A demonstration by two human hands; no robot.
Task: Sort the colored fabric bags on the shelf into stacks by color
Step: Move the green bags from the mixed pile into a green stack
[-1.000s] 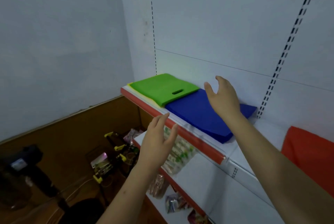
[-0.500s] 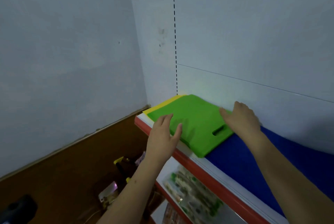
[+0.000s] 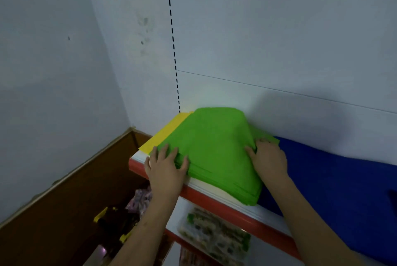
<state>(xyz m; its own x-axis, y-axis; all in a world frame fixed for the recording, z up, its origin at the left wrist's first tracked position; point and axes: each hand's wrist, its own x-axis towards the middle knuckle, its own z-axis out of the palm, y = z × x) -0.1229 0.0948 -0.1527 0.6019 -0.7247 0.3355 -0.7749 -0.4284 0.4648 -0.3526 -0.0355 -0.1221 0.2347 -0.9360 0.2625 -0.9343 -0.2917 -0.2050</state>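
Green bags (image 3: 214, 149) hide yellow bag (image 3: 165, 134) (edge showing); blue bags (image 3: 335, 179) cropped.

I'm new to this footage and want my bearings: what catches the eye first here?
The bright green bags stacked at the shelf's left end, gripped by the left hand and right hand. Yellow fabric peeks out beneath on the left; blue bags lie to the right.

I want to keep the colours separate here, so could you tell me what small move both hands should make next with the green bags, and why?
Probably lift the green bags slightly and carry them clear. The left hand grips their near-left corner and the right hand their right edge, and they lie partly over the yellow bag and the blue bags on the shelf.
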